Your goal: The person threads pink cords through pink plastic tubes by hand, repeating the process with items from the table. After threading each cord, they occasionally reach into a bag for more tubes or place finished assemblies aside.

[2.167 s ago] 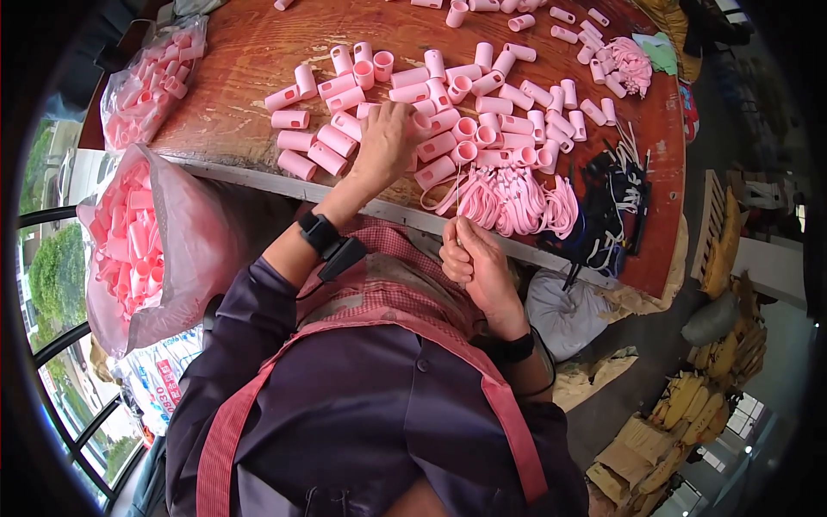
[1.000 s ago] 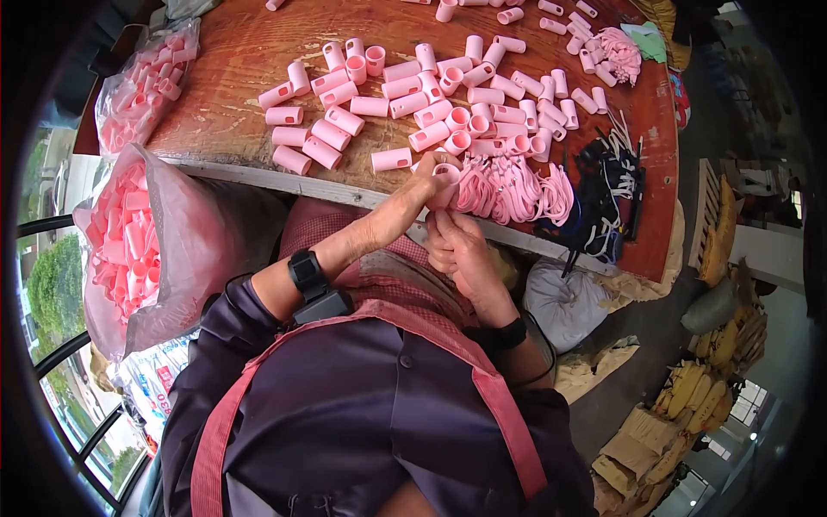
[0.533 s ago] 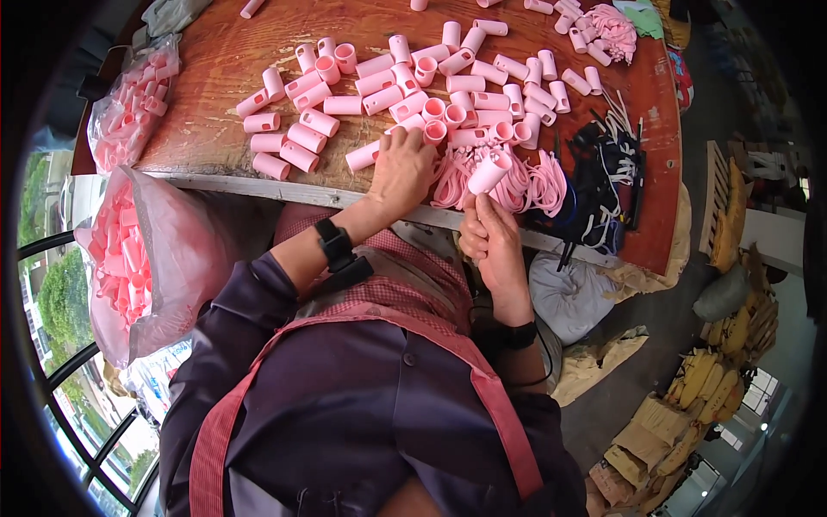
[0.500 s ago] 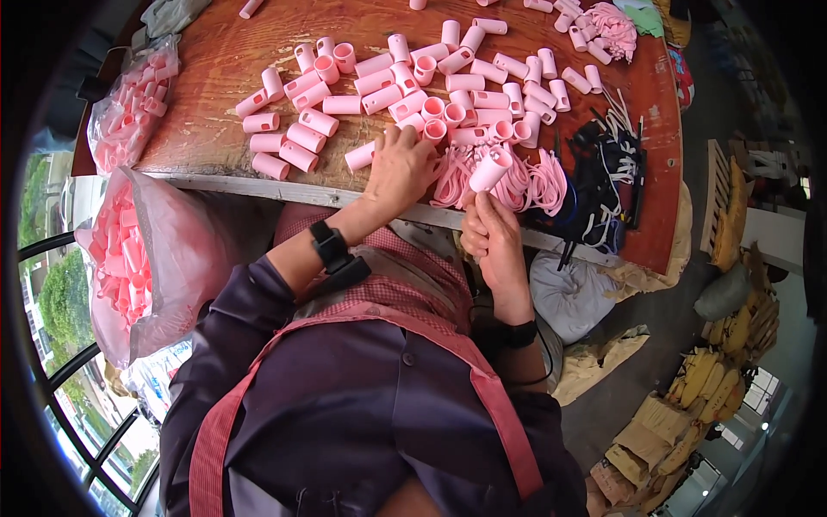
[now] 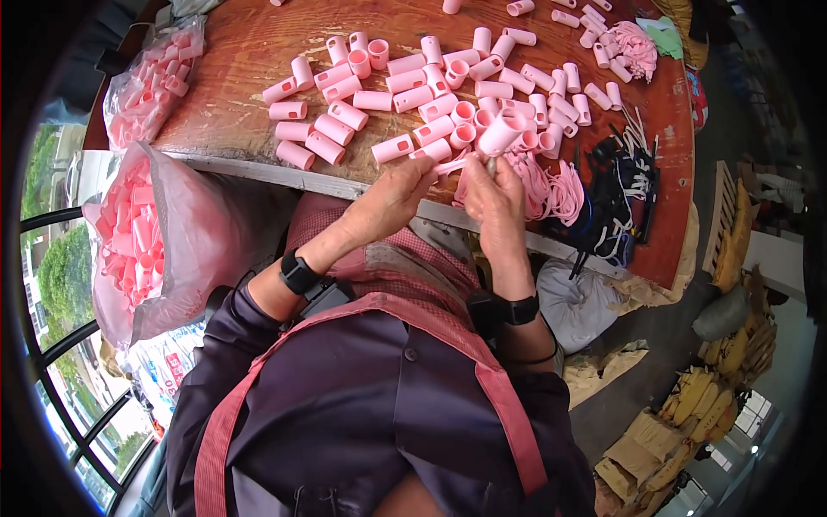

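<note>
Both hands have come together at the near table edge (image 5: 345,185). Right hand (image 5: 491,194) now pinches a pink tube (image 5: 502,135) upright; left hand (image 5: 392,194) fingers closed on a pink strap (image 5: 455,164), feeding it toward the tube.

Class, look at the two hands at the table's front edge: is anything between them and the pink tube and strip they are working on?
Nothing visible. The right hand already holds the pink tube upright, and the left hand pinches the pink strip that runs across to it. The loose tubes lie farther back on the table.
</note>
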{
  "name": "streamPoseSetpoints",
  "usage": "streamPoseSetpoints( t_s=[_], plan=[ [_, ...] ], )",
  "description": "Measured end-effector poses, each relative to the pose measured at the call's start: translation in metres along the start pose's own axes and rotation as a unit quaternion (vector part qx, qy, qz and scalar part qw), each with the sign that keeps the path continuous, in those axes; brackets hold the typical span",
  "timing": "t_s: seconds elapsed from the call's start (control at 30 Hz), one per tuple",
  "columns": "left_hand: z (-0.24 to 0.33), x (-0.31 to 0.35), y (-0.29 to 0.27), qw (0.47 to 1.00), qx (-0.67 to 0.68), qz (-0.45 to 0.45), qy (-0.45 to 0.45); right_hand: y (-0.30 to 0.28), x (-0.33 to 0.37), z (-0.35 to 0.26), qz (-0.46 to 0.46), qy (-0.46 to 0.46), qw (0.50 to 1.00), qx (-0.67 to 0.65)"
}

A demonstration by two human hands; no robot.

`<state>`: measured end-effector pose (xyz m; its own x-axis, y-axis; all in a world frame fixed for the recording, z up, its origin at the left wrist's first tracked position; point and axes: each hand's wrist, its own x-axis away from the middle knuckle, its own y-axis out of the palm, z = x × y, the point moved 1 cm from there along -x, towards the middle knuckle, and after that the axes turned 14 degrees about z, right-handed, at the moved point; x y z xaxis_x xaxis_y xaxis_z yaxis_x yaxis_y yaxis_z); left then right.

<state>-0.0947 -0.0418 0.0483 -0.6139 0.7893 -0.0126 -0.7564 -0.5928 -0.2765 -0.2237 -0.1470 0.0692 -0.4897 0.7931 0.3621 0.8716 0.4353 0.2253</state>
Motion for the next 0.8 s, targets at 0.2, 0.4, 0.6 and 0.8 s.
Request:
streamPoseSetpoints(
  t_s=[0.2,0.4,0.6,0.8],
  plan=[
    [-0.031,-0.005,-0.034,0.903,0.336,0.012,-0.267,-0.008,0.009,0.006,-0.081,-0.065,0.965,0.239],
    [-0.024,0.001,-0.041,0.887,0.367,0.023,-0.280,0.013,0.024,0.029,-0.113,-0.233,0.848,0.462],
    [-0.004,0.006,-0.044,0.868,0.414,0.057,-0.266,0.022,0.033,0.038,-0.208,-0.229,0.861,0.404],
    [0.009,0.006,-0.030,0.853,0.445,0.134,-0.238,0.031,0.048,0.027,-0.266,0.264,0.920,0.114]
  ],
)
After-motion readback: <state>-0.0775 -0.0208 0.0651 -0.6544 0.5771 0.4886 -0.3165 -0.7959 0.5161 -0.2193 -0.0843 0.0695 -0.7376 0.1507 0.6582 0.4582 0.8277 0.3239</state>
